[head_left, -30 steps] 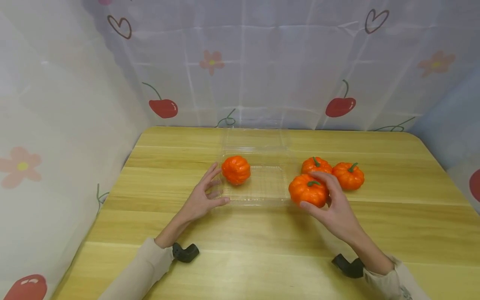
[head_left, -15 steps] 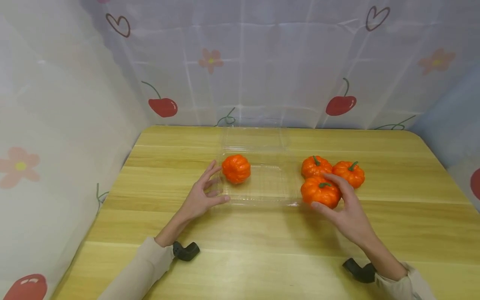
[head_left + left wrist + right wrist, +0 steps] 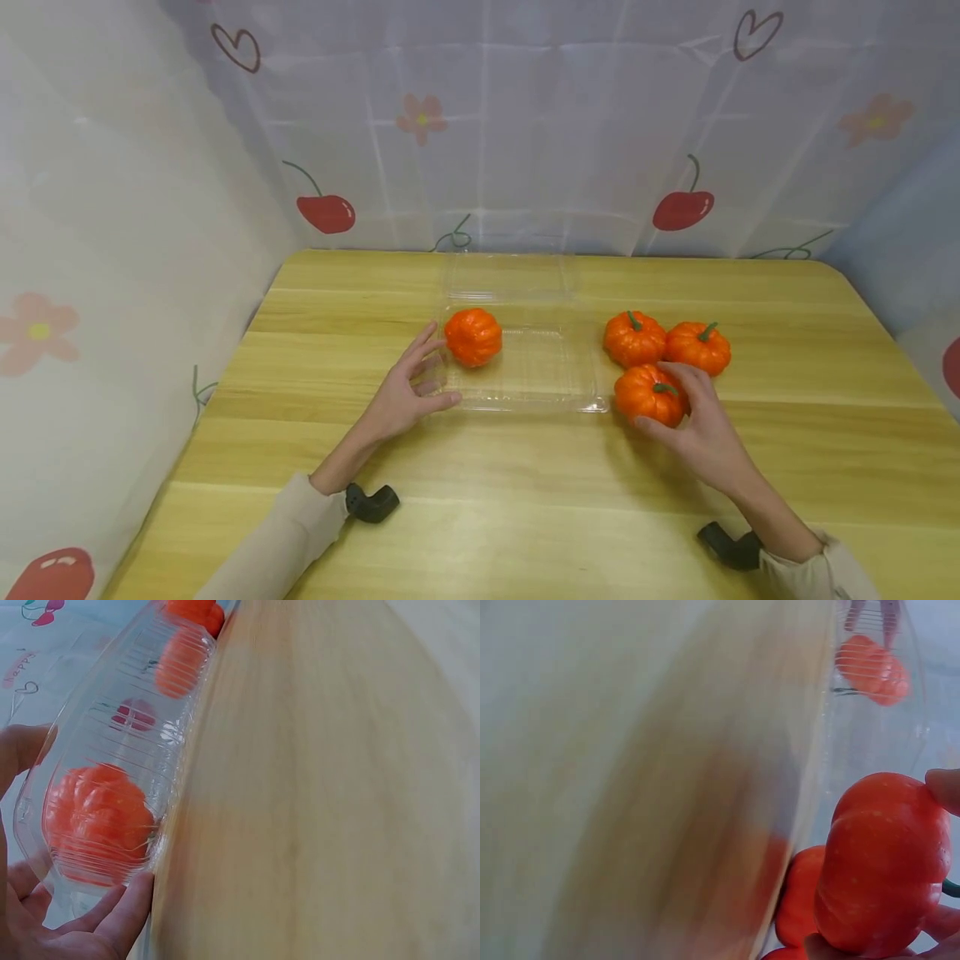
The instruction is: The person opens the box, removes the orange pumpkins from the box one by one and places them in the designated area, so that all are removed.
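A clear plastic clamshell box (image 3: pixel 540 367) lies with its lid (image 3: pixel 510 275) folded back. Inside its left end is a small orange pumpkin (image 3: pixel 473 337), stem out of sight from above. My left hand (image 3: pixel 401 400) grips that end, thumb at the front edge and fingers along the left side. My right hand (image 3: pixel 701 437) holds a second pumpkin (image 3: pixel 881 862) by its sides, thumb in front and fingers behind, off the box's right front corner. Its green stem points right. Just behind it are two more pumpkins, one on the left (image 3: pixel 634 338) and one on the right (image 3: pixel 698 348), stems up.
The wooden table (image 3: pixel 480 517) extends around the box on all sides. A printed curtain (image 3: pixel 540 150) hangs right behind the table's back edge, with more sheeting (image 3: pixel 135 208) at the left. Each wrist carries a black mount, left (image 3: pixel 372 504) and right (image 3: pixel 729 547).
My right hand has moved right and slightly toward me with its pumpkin, from over the box's right edge to beside it. The left hand, box and other pumpkins stay in place.
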{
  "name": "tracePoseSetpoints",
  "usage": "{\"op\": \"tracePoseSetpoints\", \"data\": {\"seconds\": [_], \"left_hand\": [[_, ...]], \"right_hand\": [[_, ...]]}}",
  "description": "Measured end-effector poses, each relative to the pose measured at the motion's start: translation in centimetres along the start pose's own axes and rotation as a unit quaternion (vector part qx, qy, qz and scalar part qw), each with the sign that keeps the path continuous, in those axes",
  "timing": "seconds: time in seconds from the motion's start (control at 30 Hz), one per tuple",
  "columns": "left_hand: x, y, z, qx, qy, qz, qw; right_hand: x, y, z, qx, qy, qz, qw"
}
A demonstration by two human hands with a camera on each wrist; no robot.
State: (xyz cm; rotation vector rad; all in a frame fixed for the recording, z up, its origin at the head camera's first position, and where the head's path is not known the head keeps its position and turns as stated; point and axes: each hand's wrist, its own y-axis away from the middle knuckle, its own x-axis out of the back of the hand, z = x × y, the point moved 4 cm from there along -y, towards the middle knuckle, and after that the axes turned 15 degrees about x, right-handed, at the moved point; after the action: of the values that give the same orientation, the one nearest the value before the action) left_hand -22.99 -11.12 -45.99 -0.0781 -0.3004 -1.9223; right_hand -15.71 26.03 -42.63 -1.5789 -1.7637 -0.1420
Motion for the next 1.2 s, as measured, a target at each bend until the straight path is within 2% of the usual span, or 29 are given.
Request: {"op": "tracePoseSetpoints", "data": {"seconds": [0.33,0.57,1.2], "left_hand": [[0.0,0.0,0.0,0.006,0.004,-0.001,1.0000],[0.0,0.1,0.1,0.000,0.003,-0.002,1.0000],[0.1,0.1,0.0,-0.001,0.010,-0.007,0.9999]], "right_hand": [[0.1,0.0,1.1,-0.002,0.006,-0.015,0.9999],[0.0,-0.1,1.3,-0.009,0.004,-0.035,0.9993],[-0.3,-0.1,1.6,0.000,-0.012,-0.055,0.9984]]}}
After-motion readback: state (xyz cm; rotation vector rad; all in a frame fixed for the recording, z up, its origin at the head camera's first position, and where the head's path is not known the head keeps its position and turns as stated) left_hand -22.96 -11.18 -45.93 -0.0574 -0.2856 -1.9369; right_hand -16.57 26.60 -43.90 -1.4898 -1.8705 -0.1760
